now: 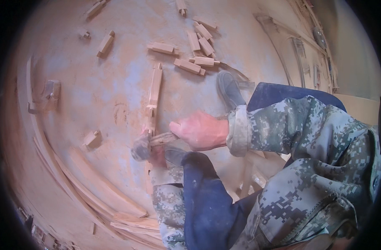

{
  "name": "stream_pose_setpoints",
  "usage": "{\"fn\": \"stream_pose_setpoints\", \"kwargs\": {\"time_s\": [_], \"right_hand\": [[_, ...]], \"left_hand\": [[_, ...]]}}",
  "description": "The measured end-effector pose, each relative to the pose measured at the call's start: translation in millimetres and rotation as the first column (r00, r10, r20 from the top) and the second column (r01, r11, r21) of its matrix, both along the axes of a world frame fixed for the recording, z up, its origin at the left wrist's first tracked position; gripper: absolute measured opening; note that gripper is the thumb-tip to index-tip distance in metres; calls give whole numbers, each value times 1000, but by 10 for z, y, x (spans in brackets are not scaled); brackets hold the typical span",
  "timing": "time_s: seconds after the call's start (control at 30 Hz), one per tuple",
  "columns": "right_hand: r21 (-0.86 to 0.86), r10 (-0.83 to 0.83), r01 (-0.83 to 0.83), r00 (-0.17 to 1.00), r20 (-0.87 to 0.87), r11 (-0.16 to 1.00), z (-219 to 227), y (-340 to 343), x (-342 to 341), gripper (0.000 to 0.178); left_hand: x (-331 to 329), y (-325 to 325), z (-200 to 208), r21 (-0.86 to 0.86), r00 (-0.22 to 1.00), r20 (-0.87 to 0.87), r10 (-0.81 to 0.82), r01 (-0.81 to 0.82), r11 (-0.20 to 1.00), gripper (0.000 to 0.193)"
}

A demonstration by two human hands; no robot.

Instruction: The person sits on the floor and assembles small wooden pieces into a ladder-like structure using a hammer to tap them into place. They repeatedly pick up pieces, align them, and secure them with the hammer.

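Note:
My right hand is closed round the wooden handle of a hammer, which points left. The hammer's blurred head is over a long, narrow wooden piece with notches and a tenon at its far end. Partly hidden behind the hammer, my left hand wraps round that piece, with blurred fingers showing at its left side. The wooden piece runs away from me, between my left shoe and the loose blocks. Both arms wear camouflage sleeves.
Short tenoned wooden blocks lie in a loose group on the dusty floor ahead. Another block lies far left, and a smaller one at left. Long wooden strips lie lower left. My right shoe is beyond my right hand.

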State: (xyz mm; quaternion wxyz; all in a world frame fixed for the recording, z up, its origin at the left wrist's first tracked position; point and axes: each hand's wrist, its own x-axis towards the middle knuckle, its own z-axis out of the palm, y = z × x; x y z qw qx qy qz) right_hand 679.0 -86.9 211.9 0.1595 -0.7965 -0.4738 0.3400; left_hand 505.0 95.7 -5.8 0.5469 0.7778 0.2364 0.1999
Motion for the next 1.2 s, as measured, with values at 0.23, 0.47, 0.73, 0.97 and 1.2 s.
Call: {"fn": "stream_pose_setpoints", "kwargs": {"time_s": [0.23,0.47,0.73,0.97,1.2], "right_hand": [[575,-26,77,995,-97,814,614,-179,-269,26],[1,-104,104,995,-2,995,-185,-242,68,21],[-258,-472,415,854,-219,872,-854,-1144,-512,31],[-502,-602,413,738,-305,760,-1302,-1532,-565,44],[81,-750,761,606,264,643,-1209,-1004,598,49]], "left_hand": [[321,-262,237,15,989,-151,0,3,1000,37],[293,-83,339,514,990,-112,-90,135,847,23],[412,-159,498,76,962,-204,181,-169,983,37],[1084,-48,682,-117,972,-232,37,-65,991,36],[954,-118,1043,124,961,-254,109,-80,989,59]]}}
